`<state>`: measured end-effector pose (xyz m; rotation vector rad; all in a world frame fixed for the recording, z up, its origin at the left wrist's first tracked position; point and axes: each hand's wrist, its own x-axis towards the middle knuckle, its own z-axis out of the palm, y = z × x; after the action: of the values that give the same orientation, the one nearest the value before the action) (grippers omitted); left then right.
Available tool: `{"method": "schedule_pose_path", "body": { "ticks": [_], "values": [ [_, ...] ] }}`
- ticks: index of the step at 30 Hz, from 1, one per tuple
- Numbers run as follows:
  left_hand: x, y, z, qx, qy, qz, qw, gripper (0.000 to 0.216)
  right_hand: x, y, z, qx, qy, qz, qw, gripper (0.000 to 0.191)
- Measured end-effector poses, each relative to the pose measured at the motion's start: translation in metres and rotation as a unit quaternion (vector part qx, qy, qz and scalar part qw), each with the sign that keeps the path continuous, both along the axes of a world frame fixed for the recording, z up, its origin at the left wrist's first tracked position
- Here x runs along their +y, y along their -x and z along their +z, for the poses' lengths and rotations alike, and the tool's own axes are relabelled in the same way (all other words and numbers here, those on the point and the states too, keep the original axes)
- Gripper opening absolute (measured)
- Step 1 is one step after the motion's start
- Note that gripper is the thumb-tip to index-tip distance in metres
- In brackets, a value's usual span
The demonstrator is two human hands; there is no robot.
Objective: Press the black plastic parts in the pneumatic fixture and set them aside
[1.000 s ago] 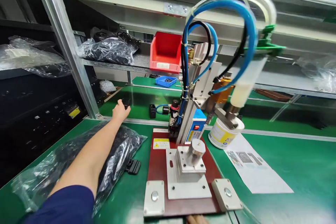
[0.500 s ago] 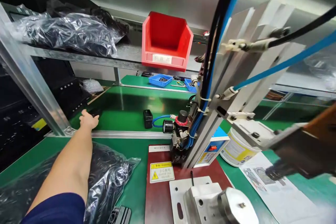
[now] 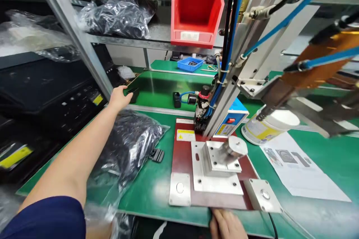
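My left hand [image 3: 120,98] reaches far over the bench at the left. Its thumb and fingers close on the near side of a small black part [image 3: 134,95] above the green surface, partly hidden by the hand. Under my forearm lies a clear plastic bag [image 3: 131,138] of black pieces, with a grooved black piece [image 3: 157,155] beside it. My right hand [image 3: 227,224] is at the front edge, by the dark red base plate [image 3: 207,202], fingers bent together. What they hold, if anything, is hidden. On the plate stands a metal fixture [image 3: 221,168].
Two button boxes [image 3: 180,189] flank the fixture. The upright press column [image 3: 224,101] carries hoses, with an orange-brown tool [image 3: 308,71] at right. Behind are a white tub [image 3: 260,127], a printed sheet [image 3: 300,168], a red bin [image 3: 196,39] on the shelf and a metal post [image 3: 75,37].
The view has swung left and down, bringing the front edge and my right hand into sight. My left hand stays far out; the black part by its fingers now stands more upright.
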<state>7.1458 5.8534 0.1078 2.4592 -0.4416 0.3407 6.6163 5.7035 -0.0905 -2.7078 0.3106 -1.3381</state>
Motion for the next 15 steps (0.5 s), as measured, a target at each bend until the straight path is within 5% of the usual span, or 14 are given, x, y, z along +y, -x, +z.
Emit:
{"method": "schedule_pose_path", "body": {
  "ticks": [5,9,12,15],
  "values": [
    [0.090,0.144,-0.009,-0.048,0.130,-0.057,0.989,0.036,0.004,-0.003,0.020,0.026,0.047,0.030,0.998,0.023],
    [0.167,0.248,-0.067,-0.059,0.128,0.112,0.984,0.028,0.008,0.002,0.035,0.033,-0.039,0.070,0.996,0.016],
    [0.195,0.274,-0.111,0.046,0.023,0.126,0.991,0.039,0.011,0.023,0.045,0.013,-0.091,0.106,0.990,0.017],
    [0.192,0.266,-0.137,0.031,-0.059,-0.003,0.998,0.045,0.006,0.053,0.058,-0.006,-0.089,0.094,0.992,0.020]
  ]
}}
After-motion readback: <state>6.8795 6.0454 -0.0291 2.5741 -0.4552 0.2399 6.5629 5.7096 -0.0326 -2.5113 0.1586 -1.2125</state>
